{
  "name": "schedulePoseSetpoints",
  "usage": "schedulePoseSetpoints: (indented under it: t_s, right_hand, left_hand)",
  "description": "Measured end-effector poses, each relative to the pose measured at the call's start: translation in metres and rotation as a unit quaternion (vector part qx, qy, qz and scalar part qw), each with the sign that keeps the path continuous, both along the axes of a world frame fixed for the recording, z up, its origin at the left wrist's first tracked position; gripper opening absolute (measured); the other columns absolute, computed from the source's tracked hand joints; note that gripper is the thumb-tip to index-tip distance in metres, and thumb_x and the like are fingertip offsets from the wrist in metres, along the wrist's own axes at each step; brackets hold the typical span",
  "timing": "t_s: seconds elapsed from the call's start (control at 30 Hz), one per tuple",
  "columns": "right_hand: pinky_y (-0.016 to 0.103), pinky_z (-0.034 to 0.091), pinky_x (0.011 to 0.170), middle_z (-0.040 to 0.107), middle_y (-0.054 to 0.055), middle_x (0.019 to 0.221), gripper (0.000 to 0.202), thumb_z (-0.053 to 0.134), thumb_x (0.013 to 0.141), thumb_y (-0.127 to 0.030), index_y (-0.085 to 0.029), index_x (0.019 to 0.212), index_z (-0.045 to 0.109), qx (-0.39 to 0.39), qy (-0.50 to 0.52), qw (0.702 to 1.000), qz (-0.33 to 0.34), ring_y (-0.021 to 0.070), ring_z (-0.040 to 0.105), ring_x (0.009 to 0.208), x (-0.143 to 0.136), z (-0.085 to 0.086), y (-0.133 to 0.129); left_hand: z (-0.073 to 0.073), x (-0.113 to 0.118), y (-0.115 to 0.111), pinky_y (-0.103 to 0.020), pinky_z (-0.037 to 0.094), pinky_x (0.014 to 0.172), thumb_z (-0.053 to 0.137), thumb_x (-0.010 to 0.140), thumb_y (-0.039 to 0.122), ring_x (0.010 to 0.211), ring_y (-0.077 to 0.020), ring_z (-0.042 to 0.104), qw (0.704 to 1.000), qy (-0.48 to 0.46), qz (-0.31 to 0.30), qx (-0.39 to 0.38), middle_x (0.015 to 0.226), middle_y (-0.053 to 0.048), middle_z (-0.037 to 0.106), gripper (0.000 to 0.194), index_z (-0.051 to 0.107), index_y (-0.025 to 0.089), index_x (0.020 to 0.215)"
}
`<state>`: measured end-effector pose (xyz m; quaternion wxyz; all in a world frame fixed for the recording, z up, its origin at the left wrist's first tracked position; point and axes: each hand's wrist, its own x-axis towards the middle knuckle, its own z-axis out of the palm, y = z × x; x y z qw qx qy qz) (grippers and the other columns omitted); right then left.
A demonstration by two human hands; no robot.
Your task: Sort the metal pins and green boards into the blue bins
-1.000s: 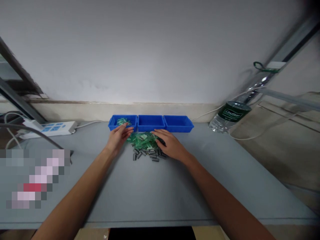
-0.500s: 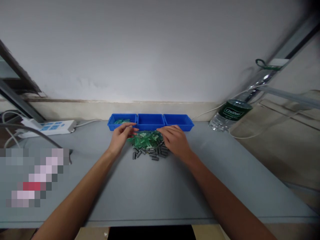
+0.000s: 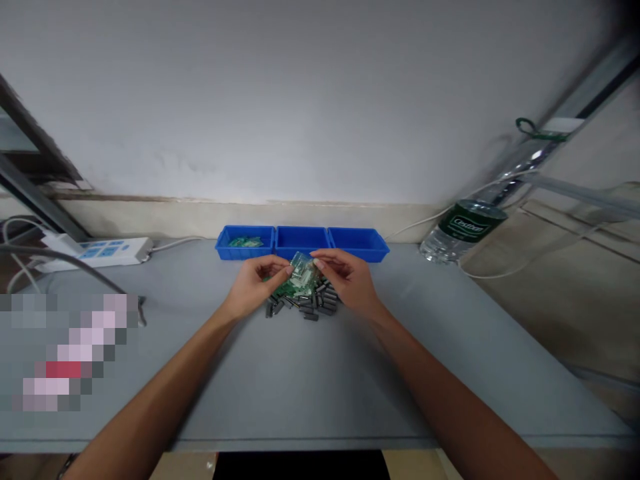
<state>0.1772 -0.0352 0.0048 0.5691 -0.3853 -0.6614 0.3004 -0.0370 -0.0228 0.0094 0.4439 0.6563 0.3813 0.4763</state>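
Above the green plastic pieces (image 3: 283, 289) and grey cylinders (image 3: 327, 303) piled on the surface (image 3: 305, 387), before three blue bins (image 3: 302, 237), left hand (image 3: 250, 287) and right hand (image 3: 354, 281) jointly pinch a clear plastic piece (image 3: 301, 264).

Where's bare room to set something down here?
Bare grey tabletop lies between the small dark-grey pieces and its front edge, also between the right hand and the clear plastic, green-labelled bottle. Crowded: around those and the small green pieces, near three blue plastic trays.
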Motion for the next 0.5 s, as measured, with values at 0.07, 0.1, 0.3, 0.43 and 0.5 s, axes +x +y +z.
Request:
schedulePoseSetpoints:
  t_s: [0.07, 0.1, 0.3, 0.43, 0.5]
  right_hand:
    - [0.030, 0.061, 0.070, 0.080, 0.003, 0.095, 0.017, 0.072, 0.091, -0.039, -0.025, 0.099, 0.078, -0.009, 0.014, 1.000, -0.003, 0.0177, 0.074, 0.080, -0.001, -0.002, 0.001]
    - [0.031, 0.062, 0.070, 0.080, 0.004, 0.095, 0.017, 0.072, 0.090, -0.039, -0.025, 0.098, 0.078, -0.011, 0.016, 1.000, -0.006, 0.0181, 0.074, 0.080, -0.002, -0.002, 0.001]
    - [0.034, 0.064, 0.071, 0.079, 0.004, 0.093, 0.023, 0.072, 0.090, -0.044, -0.025, 0.103, 0.075, -0.032, 0.016, 0.999, -0.009, 0.0198, 0.075, 0.079, -0.004, -0.003, 0.001]
    - [0.037, 0.064, 0.081, 0.079, 0.006, 0.097, 0.029, 0.069, 0.092, -0.041, -0.025, 0.117, 0.070, -0.020, -0.015, 0.999, -0.041, 0.0222, 0.078, 0.087, 0.000, -0.006, 0.003]
    - [0.039, 0.063, 0.086, 0.079, 0.007, 0.100, 0.025, 0.065, 0.094, -0.034, -0.024, 0.116, 0.070, 0.010, -0.082, 0.994, -0.073, 0.0230, 0.077, 0.091, 0.003, -0.010, 0.005]
  left_hand:
    - [0.001, -0.001, 0.000, -0.029, 0.058, 0.070, 0.083, 0.079, 0.040, 0.074, -0.0168, 0.070, 1.000, -0.015, -0.012, -0.024, 0.084, -0.007, 0.078, 0.025, 0.078, 0.018, 0.090]
    - [0.001, -0.001, 0.000, -0.030, 0.058, 0.071, 0.084, 0.078, 0.040, 0.075, -0.0172, 0.071, 0.999, -0.023, -0.021, -0.036, 0.085, -0.007, 0.078, 0.026, 0.078, 0.018, 0.091]
    - [0.006, 0.000, -0.001, -0.035, 0.059, 0.074, 0.087, 0.073, 0.034, 0.075, -0.0199, 0.071, 0.997, -0.048, -0.026, -0.061, 0.086, -0.008, 0.077, 0.026, 0.079, 0.019, 0.093]
    - [0.006, -0.008, 0.008, -0.037, 0.057, 0.082, 0.082, 0.078, 0.032, 0.081, -0.0217, 0.069, 0.991, -0.021, 0.118, 0.055, 0.090, -0.007, 0.077, 0.018, 0.080, 0.020, 0.092]
    - [0.006, -0.018, 0.017, -0.039, 0.055, 0.088, 0.073, 0.086, 0.031, 0.086, -0.0232, 0.068, 0.962, 0.057, 0.217, 0.153, 0.096, -0.007, 0.078, 0.015, 0.080, 0.023, 0.097]
